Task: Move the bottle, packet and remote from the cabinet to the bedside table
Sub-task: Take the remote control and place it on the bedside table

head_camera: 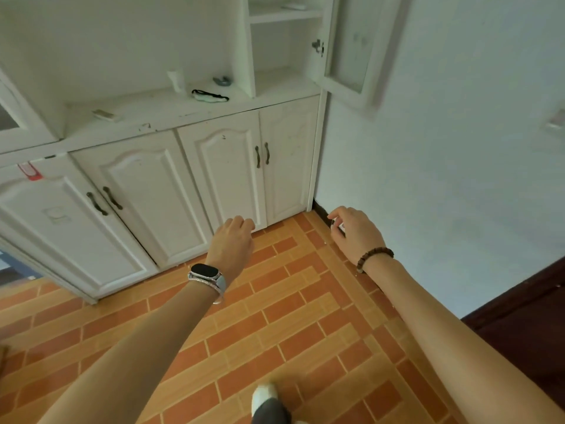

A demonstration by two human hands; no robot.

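The room is bright with soft, even light carrying a faint green cast. The white cabinet [214, 166] looks washed out, and the small things on its shelf are pale and smeared. The open glass door [351, 47] at its upper right is blurred. The cabinet's edges lean and bow toward its left. The tiled floor [275, 316] below it looks crisper, with hardly any shadow.

White cabinet [146, 191], orange brick-pattern floor [275, 332], seemingly white remote [107, 115]

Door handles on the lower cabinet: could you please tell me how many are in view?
4. Two dark handles sit side by side on the left pair of doors; two on the right pair. More may lie beyond the left edge.
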